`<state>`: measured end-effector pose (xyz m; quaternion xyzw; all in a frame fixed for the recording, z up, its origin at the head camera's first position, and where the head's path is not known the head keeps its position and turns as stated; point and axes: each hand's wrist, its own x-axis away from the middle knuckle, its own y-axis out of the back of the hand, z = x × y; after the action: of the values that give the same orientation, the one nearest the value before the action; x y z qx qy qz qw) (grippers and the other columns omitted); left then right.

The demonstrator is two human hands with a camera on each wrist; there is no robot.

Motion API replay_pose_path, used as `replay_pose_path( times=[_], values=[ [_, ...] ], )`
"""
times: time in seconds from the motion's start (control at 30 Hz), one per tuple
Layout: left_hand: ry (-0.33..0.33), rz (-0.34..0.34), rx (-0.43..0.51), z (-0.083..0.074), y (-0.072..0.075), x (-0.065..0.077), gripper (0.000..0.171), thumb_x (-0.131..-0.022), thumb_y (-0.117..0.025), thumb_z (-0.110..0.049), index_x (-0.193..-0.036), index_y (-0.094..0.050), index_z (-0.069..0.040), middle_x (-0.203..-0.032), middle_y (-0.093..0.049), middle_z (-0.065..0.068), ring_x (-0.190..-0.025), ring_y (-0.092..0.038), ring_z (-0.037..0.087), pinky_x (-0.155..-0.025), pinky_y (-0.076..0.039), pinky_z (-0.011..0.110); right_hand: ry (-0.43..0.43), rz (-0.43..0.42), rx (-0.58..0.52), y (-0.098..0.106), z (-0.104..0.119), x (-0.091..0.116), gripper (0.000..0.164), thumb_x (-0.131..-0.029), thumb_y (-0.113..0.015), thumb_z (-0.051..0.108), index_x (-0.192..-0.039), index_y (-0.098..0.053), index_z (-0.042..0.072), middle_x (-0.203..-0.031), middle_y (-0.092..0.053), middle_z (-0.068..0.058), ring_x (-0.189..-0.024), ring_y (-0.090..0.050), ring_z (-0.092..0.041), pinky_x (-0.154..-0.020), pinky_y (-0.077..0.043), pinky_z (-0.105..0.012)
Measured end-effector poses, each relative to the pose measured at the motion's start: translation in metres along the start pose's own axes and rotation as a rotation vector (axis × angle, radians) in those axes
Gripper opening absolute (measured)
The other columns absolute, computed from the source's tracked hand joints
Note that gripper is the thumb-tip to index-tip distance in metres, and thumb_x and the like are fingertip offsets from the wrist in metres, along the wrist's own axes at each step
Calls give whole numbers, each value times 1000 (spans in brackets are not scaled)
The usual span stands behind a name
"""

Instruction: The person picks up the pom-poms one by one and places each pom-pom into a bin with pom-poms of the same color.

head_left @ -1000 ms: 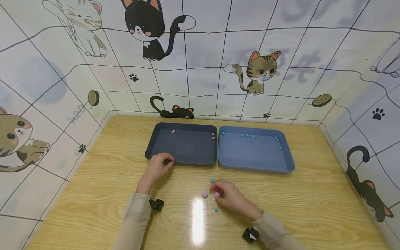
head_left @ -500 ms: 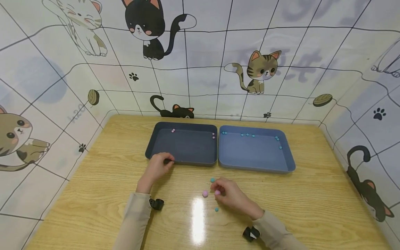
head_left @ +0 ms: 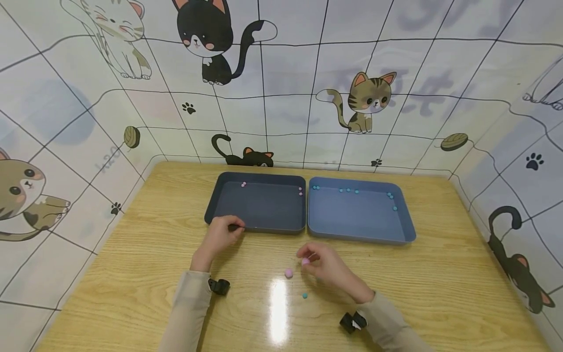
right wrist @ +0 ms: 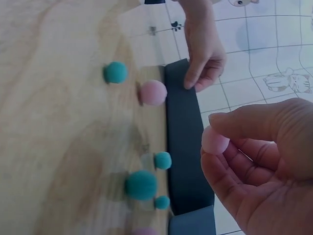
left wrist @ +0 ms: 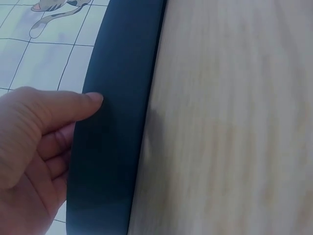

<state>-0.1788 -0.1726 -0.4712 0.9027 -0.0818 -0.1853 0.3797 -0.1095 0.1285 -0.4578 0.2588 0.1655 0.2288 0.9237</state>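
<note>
My right hand (head_left: 327, 266) pinches a small pink ball (right wrist: 215, 140) between thumb and fingertips, over the table in front of the two trays. My left hand (head_left: 223, 233) holds the near wall of the dark tray (left wrist: 115, 117), thumb on the outer side and fingers curled over the rim. Another pink ball (head_left: 288, 273) lies on the table left of my right hand, with a teal ball (head_left: 305, 296) nearer me. The right wrist view also shows a larger teal ball (right wrist: 141, 185) and smaller teal balls (right wrist: 163, 160) on the table; in the head view my right hand hides some.
Pink balls (head_left: 244, 184) lie along the far and right walls inside the dark tray. Beside it stands a blue tray (head_left: 352, 239) with several teal balls (head_left: 348, 190) near its far and right walls. A cat-print wall covering (head_left: 290, 112) rises behind the wooden table (head_left: 132, 244).
My right hand has moved a little away from me toward the trays, carrying the pink ball, and now covers the teal ball that showed beside it. My left hand has stayed on the dark tray.
</note>
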Motion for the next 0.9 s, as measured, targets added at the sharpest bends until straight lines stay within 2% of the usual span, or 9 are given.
replay_pose_path(
  times=[0.13, 0.37, 0.47, 0.63, 0.9],
  values=[
    [26, 42, 16, 2, 4, -3, 4, -80, -71, -2, -83, -72, -1, -83, -69, 7, -80, -65, 24, -75, -51, 40, 14, -12, -6, 4, 2, -3, 16, -81, -65, -10, -95, -62, -3, -93, -64, -15, -84, -62, -24, -74, -53, -33],
    [63, 92, 35, 9, 7, -7, 5, -80, -74, -10, -79, -73, -5, -80, -69, 3, -74, -62, 17, -67, -50, 33, -2, -21, -19, 8, 4, -5, 16, -83, -66, -6, -98, -63, -2, -96, -63, -14, -84, -62, -25, -75, -53, -36],
    [68, 94, 54, 11, 7, -7, 7, -80, -74, -12, -77, -73, -5, -78, -69, 2, -71, -62, 15, -65, -50, 30, 13, -53, -28, 10, 5, -7, 17, -82, -66, -8, -98, -63, -3, -96, -63, -16, -86, -62, -27, -76, -53, -38],
    [67, 89, 75, 12, 6, -7, 7, -80, -73, -11, -76, -73, -5, -77, -69, 2, -69, -61, 14, -63, -50, 28, 44, -115, -67, 12, 5, -12, 17, -82, -66, -8, -97, -63, -1, -95, -63, -18, -86, -62, -26, -77, -53, -35],
    [64, 81, 79, 12, 7, -7, 3, -79, -73, -8, -78, -74, -5, -78, -69, 3, -70, -61, 14, -62, -49, 27, 31, -169, -138, 13, 5, -23, 17, -83, -65, -7, -99, -62, -4, -95, -63, -20, -84, -62, -28, -76, -53, -34]
  ],
)
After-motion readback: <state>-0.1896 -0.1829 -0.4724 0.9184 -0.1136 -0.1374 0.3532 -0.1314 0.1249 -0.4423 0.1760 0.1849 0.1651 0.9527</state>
